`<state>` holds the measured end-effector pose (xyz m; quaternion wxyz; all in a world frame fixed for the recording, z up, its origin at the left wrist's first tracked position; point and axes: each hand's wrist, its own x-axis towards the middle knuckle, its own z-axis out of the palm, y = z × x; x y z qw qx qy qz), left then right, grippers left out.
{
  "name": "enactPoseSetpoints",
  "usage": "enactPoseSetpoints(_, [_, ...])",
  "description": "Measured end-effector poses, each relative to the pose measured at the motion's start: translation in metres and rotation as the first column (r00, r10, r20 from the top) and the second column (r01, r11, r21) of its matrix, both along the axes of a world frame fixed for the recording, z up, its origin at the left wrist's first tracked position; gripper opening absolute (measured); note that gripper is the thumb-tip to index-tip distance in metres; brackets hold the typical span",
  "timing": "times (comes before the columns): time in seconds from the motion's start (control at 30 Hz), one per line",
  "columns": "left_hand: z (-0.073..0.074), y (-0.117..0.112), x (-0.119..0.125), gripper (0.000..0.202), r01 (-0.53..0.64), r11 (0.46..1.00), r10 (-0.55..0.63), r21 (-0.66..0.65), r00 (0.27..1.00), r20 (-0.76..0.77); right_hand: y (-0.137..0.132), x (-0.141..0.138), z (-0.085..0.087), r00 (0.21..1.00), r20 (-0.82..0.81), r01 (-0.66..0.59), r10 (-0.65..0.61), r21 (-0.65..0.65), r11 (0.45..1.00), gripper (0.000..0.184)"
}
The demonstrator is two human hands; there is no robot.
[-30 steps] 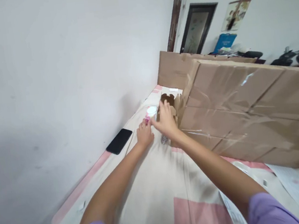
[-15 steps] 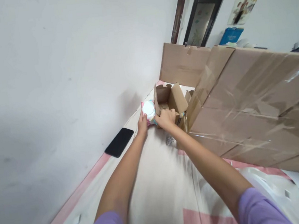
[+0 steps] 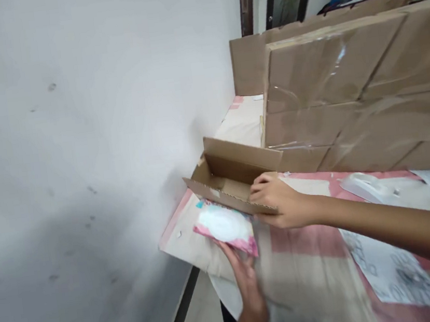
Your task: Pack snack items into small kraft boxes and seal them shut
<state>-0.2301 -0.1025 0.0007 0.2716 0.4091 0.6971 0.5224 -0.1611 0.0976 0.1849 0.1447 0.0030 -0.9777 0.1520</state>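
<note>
My left hand (image 3: 247,285) holds a pink and white soft packet (image 3: 225,226) from below, near the table's left edge. Just beside and above the packet lies a small open cardboard box (image 3: 228,178) with its flaps spread. My right hand (image 3: 282,206) grips the box's near flap, fingers curled over the edge. Packet and box nearly touch.
A cream and pink cloth (image 3: 310,269) covers the table. Large taped cardboard sheets (image 3: 350,87) stand along the back and right. Printed paper (image 3: 389,270) lies at the right. A white wall (image 3: 99,144) runs close along the left; the floor shows below the table edge.
Both hands have drawn the small box and the packet back toward me, from the far corner to the table's near left edge. The black phone is out of view now.
</note>
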Motion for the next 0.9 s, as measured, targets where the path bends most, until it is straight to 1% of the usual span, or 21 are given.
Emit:
enactPoseSetpoints(0.03, [-0.007, -0.017, 0.019, 0.110, 0.040, 0.998, -0.037, -0.056, 0.998, 0.055, -0.006, 0.020, -0.002, 0.999, 0.044, -0.020, 0.021, -0.022, 1.000, 0.021])
enactPoseSetpoints(0.1, [-0.014, -0.046, 0.049, 0.116, 0.189, 0.975, -0.173, -0.119, 0.976, 0.133, -0.014, 0.059, -0.004, 0.993, 0.113, -0.031, 0.039, -0.073, 0.997, 0.019])
enactPoseSetpoints(0.13, [-0.015, -0.058, 0.062, 0.115, 0.281, 0.950, -0.263, -0.133, 0.955, 0.137, -0.016, 0.077, -0.005, 0.990, 0.139, -0.024, 0.038, -0.098, 0.995, 0.018])
enactPoseSetpoints(0.17, [-0.014, -0.068, 0.074, 0.113, 0.348, 0.929, -0.333, -0.125, 0.935, 0.122, -0.019, 0.094, -0.006, 0.987, 0.159, -0.013, 0.032, -0.120, 0.993, 0.016])
enactPoseSetpoints(0.2, [-0.013, -0.075, 0.085, 0.109, 0.383, 0.918, -0.374, -0.104, 0.923, 0.095, -0.020, 0.110, -0.008, 0.985, 0.173, 0.001, 0.023, -0.135, 0.991, 0.016])
enactPoseSetpoints(0.27, [-0.011, -0.083, 0.107, 0.104, 0.406, 0.911, -0.404, -0.076, 0.914, 0.033, -0.021, 0.136, -0.014, 0.982, 0.188, 0.016, 0.011, -0.143, 0.990, 0.016])
enactPoseSetpoints(0.3, [-0.009, -0.084, 0.117, 0.104, 0.424, 0.902, -0.425, -0.085, 0.905, 0.008, -0.020, 0.145, -0.018, 0.981, 0.193, 0.013, 0.013, -0.133, 0.991, 0.016])
enactPoseSetpoints(0.37, [-0.006, -0.083, 0.129, 0.105, 0.485, 0.859, -0.493, -0.166, 0.870, -0.012, -0.016, 0.160, -0.027, 0.983, 0.184, 0.023, -0.003, -0.103, 0.994, 0.013])
enactPoseSetpoints(0.4, [-0.005, -0.081, 0.131, 0.100, 0.513, 0.831, -0.528, -0.217, 0.849, -0.016, -0.013, 0.164, -0.031, 0.986, 0.164, 0.049, -0.034, -0.087, 0.995, 0.010])
enactPoseSetpoints(0.43, [-0.003, -0.079, 0.130, 0.091, 0.526, 0.810, -0.551, -0.258, 0.834, -0.030, -0.010, 0.168, -0.035, 0.988, 0.136, 0.080, -0.070, -0.071, 0.994, 0.011])
enactPoseSetpoints(0.47, [-0.001, -0.077, 0.125, 0.081, 0.525, 0.803, -0.562, -0.282, 0.825, -0.063, -0.008, 0.171, -0.039, 0.990, 0.102, 0.104, -0.099, -0.049, 0.993, 0.016])
enactPoseSetpoints(0.5, [0.002, -0.074, 0.117, 0.071, 0.504, 0.815, -0.553, -0.286, 0.824, -0.124, -0.007, 0.173, -0.042, 0.991, 0.065, 0.117, -0.115, -0.023, 0.993, 0.020])
enactPoseSetpoints(0.53, [0.005, -0.071, 0.105, 0.063, 0.469, 0.842, -0.526, -0.265, 0.824, -0.212, -0.006, 0.175, -0.045, 0.993, 0.025, 0.117, -0.117, 0.008, 0.993, 0.022])
enactPoseSetpoints(0.6, [0.017, -0.060, 0.074, 0.049, 0.409, 0.896, -0.443, -0.174, 0.791, -0.422, -0.008, 0.179, -0.051, 0.993, -0.062, 0.105, -0.101, 0.062, 0.993, 0.025])
enactPoseSetpoints(0.67, [0.035, -0.042, 0.039, 0.033, 0.394, 0.915, -0.362, -0.085, 0.710, -0.604, -0.010, 0.183, -0.058, 0.974, -0.182, 0.151, -0.138, 0.058, 0.987, 0.036])
enactPoseSetpoints(0.7, [0.046, -0.030, 0.023, 0.027, 0.401, 0.914, -0.342, -0.070, 0.665, -0.664, -0.011, 0.186, -0.061, 0.954, -0.243, 0.188, -0.173, 0.039, 0.981, 0.044])
enactPoseSetpoints(0.73, [0.058, -0.018, 0.010, 0.024, 0.417, 0.905, -0.344, -0.080, 0.610, -0.714, -0.012, 0.189, -0.065, 0.932, -0.299, 0.220, -0.205, 0.019, 0.975, 0.050])
enactPoseSetpoints(0.77, [0.070, -0.004, -0.001, 0.028, 0.465, 0.878, -0.382, -0.112, 0.541, -0.749, -0.013, 0.191, -0.069, 0.908, -0.351, 0.248, -0.230, 0.006, 0.969, 0.054])
enactPoseSetpoints(0.8, [0.081, 0.008, -0.009, 0.038, 0.547, 0.817, -0.470, -0.182, 0.448, -0.761, -0.013, 0.193, -0.074, 0.881, -0.402, 0.273, -0.250, 0.000, 0.962, 0.055])
enactPoseSetpoints(0.87, [0.097, 0.030, -0.015, 0.070, 0.685, 0.650, -0.630, -0.329, 0.244, -0.737, -0.014, 0.197, -0.084, 0.821, -0.496, 0.328, -0.283, 0.003, 0.945, 0.057])
enactPoseSetpoints(0.9, [0.101, 0.038, -0.014, 0.085, 0.722, 0.574, -0.679, -0.386, 0.157, -0.717, -0.014, 0.198, -0.089, 0.781, -0.543, 0.362, -0.308, -0.008, 0.932, 0.058])
